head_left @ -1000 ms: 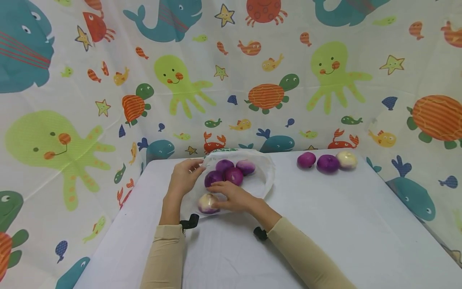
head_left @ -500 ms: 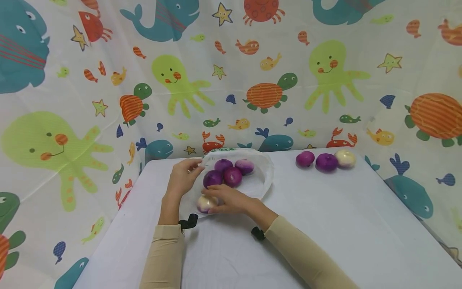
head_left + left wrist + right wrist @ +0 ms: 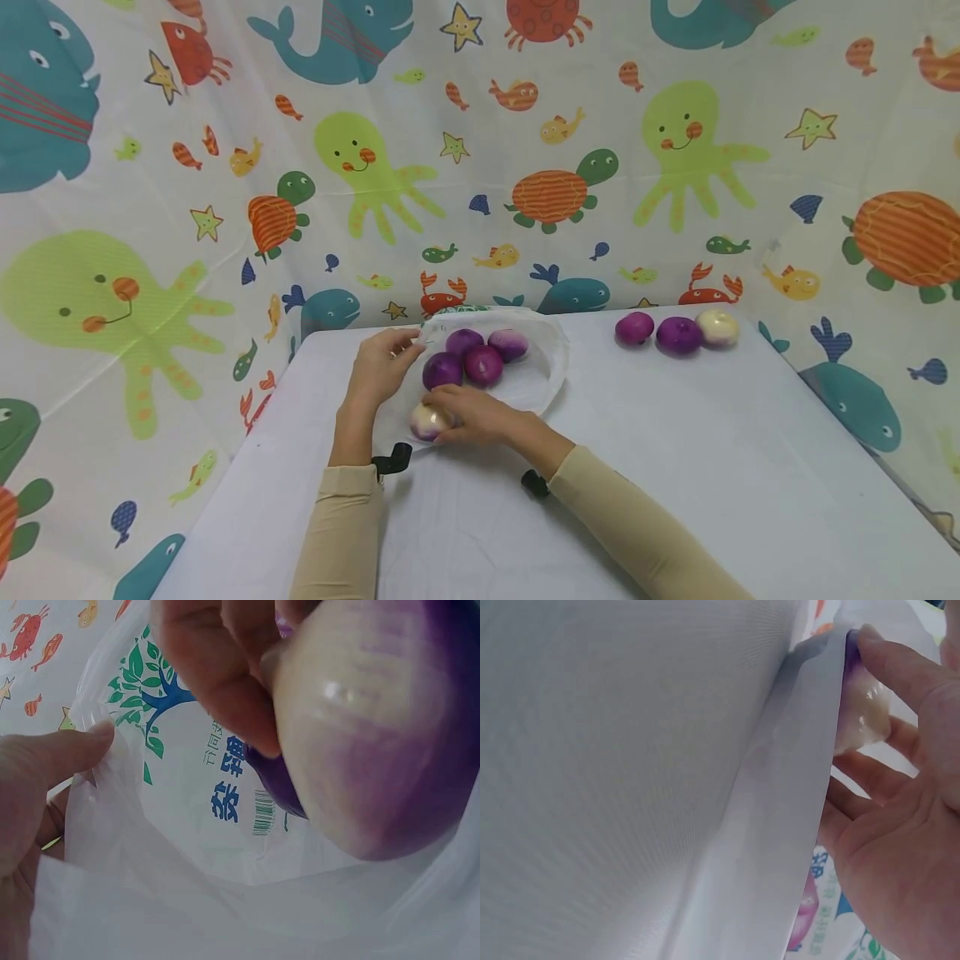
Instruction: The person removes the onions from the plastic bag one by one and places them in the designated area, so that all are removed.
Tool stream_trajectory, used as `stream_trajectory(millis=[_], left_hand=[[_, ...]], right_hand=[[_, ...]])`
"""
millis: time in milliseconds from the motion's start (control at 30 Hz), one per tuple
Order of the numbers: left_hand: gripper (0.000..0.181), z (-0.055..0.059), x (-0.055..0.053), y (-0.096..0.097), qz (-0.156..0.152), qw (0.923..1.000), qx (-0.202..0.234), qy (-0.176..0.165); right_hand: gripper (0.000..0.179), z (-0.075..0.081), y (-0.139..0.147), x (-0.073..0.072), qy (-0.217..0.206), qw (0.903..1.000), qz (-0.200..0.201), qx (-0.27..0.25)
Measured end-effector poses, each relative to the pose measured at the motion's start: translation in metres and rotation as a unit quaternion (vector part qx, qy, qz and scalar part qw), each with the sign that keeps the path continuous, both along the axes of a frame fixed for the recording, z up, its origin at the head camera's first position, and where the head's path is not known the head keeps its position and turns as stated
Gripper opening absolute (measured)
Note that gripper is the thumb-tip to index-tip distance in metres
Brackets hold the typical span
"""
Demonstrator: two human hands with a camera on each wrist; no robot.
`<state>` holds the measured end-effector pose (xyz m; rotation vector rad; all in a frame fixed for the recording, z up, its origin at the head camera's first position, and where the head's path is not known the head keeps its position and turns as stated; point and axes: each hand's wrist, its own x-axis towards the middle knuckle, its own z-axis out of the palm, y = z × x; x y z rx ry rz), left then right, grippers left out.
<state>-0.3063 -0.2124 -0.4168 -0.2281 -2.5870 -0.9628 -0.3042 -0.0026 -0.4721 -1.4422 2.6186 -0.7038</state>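
Note:
A white plastic bag (image 3: 542, 385) lies spread with its mouth toward me. My left hand (image 3: 380, 367) holds the left side of its mouth, pinching the film between thumb and fingers (image 3: 79, 750) in the left wrist view. Just inside the near edge is a white-and-purple onion (image 3: 428, 423). My right hand (image 3: 480, 417) grips this onion from the right, its thumb on the near side and the fingers curled over the far side. Several purple onions (image 3: 483, 366) rest deeper in the bag, beyond the right hand.
At the back right of the white table (image 3: 675, 467) sit two purple onions (image 3: 678, 336) and a pale onion (image 3: 717, 328) in a row. A curtain (image 3: 480, 108) printed with sea animals hangs behind and at both sides.
The fingers of my right hand have come down and closed round the white-and-purple onion. My left hand stays at the bag's edge.

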Motion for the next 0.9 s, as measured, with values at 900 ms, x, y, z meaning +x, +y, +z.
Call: stream_trajectory(millis=[900], left_hand=[[0.033, 0.0014, 0.0013, 0.0003, 0.008, 1.0000, -0.004, -0.003]], right_hand=[[0.065, 0.0021, 0.0032, 0.0026, -0.024, 0.9987, -0.029, -0.033]])
